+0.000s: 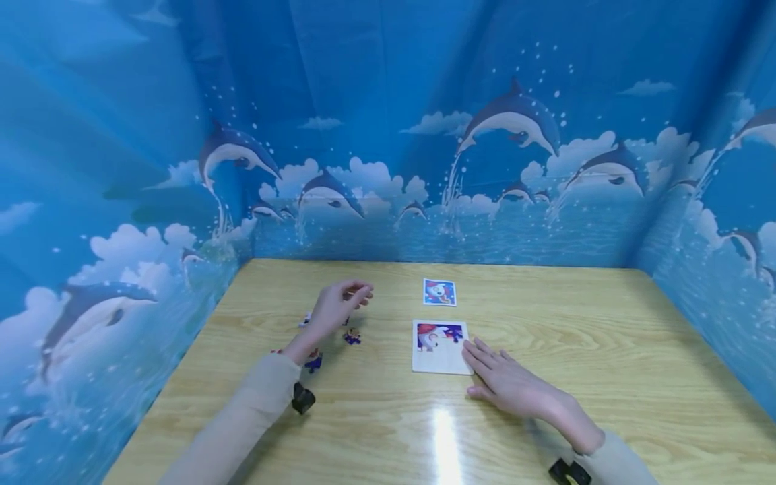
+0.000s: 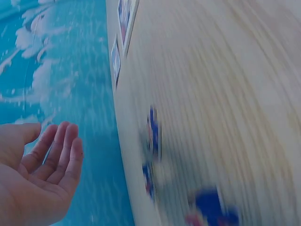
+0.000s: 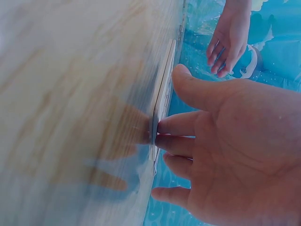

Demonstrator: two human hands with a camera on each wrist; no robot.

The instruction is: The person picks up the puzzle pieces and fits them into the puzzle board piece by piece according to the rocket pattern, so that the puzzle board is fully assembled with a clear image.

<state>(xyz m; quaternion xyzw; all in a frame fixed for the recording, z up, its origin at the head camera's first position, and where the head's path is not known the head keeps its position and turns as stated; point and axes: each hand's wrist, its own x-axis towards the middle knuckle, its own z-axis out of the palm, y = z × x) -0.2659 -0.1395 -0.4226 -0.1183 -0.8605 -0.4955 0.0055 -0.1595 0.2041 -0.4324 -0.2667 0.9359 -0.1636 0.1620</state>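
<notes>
My left hand (image 1: pixel 339 308) hovers above the table's left part, over loose jigsaw pieces, its fingers loosely bent with nothing between them. One piece (image 1: pixel 352 336) lies just below this hand; another piece (image 1: pixel 313 362) is beside the wrist, and others are partly hidden by the arm. In the left wrist view the palm (image 2: pixel 37 183) is bare, and the pieces are blurred. My right hand (image 1: pixel 506 380) rests its fingertips against the right edge of a white puzzle board (image 1: pixel 439 364). Joined pieces (image 1: pixel 429 335) fill the board's upper part. In the right wrist view the fingers (image 3: pixel 178 125) touch the board's edge.
Behind the board lies a small picture card (image 1: pixel 439 292) showing a white cartoon figure. The wooden table (image 1: pixel 576 316) is bordered by blue dolphin-print curtains (image 1: pixel 388 135) at the back and sides. A black wrist device (image 1: pixel 302 398) sits on the left sleeve.
</notes>
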